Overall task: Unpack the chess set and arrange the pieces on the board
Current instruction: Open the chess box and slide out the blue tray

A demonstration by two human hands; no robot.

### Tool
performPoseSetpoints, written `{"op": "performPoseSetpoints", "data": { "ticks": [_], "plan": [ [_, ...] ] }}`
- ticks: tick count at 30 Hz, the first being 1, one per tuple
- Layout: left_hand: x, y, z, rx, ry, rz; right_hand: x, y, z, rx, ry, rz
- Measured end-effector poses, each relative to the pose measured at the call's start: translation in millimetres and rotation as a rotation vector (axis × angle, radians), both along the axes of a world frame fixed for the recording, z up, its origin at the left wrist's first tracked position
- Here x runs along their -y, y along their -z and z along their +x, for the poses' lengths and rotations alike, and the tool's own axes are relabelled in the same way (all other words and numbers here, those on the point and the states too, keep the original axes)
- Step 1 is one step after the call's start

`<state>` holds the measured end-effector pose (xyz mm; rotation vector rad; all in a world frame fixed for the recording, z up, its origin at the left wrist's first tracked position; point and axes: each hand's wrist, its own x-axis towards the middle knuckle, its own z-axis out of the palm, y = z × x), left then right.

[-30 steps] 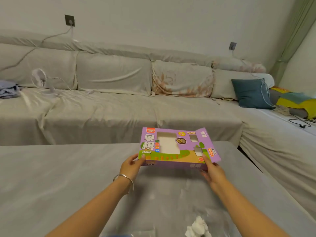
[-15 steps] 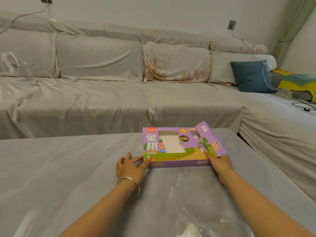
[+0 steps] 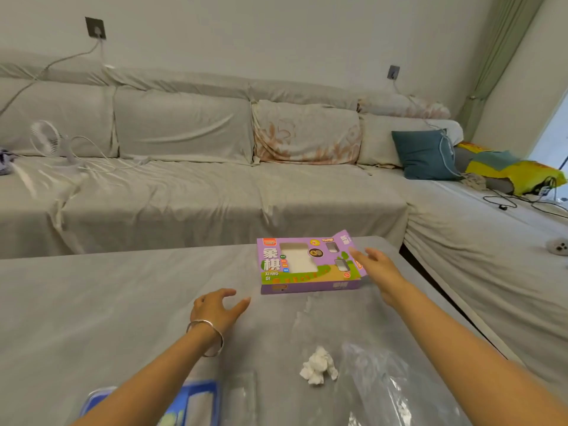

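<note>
Chess box [image 3: 310,265]: lies flat on the far right part of the table [image 3: 92,302]. Nearer on the table: crumpled tissue [image 3: 319,365], clear plastic wrap [image 3: 384,382], blue-edged tray [image 3: 196,398] partly under the left arm. Box's right end flap lifted; only white visible through its window. Left hand [image 3: 219,307]: just short of the box, loosely curled, empty. Right hand [image 3: 376,265]: straight-fingered at the flap end, gripping nothing.

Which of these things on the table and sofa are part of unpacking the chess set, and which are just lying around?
Part of the job:
purple chess box, open at its right end
right hand, fingers straight, at that open end
left hand, near the box, holding nothing

Just lying about:
crumpled white tissue
clear plastic wrap
small white fan and teal cushion on the sofa
</note>
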<state>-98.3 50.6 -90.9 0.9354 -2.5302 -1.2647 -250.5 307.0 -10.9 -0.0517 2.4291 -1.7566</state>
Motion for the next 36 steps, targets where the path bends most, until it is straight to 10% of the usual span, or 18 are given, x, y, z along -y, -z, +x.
{"op": "performPoseSetpoints", "data": {
  "ticks": [9, 23, 36],
  "plan": [
    [35, 5, 169, 0.314, 0.247, -0.381, 78, -5, 186, -0.153, -0.346, -0.115],
    [52, 36, 291, 0.347, 0.234, -0.452, 100, 98, 303, -0.235, -0.657, 0.583],
    [74, 35, 303, -0.114, -0.067, 0.213, 131, 98, 306, -0.289, -0.747, 0.453]
  ]
}}
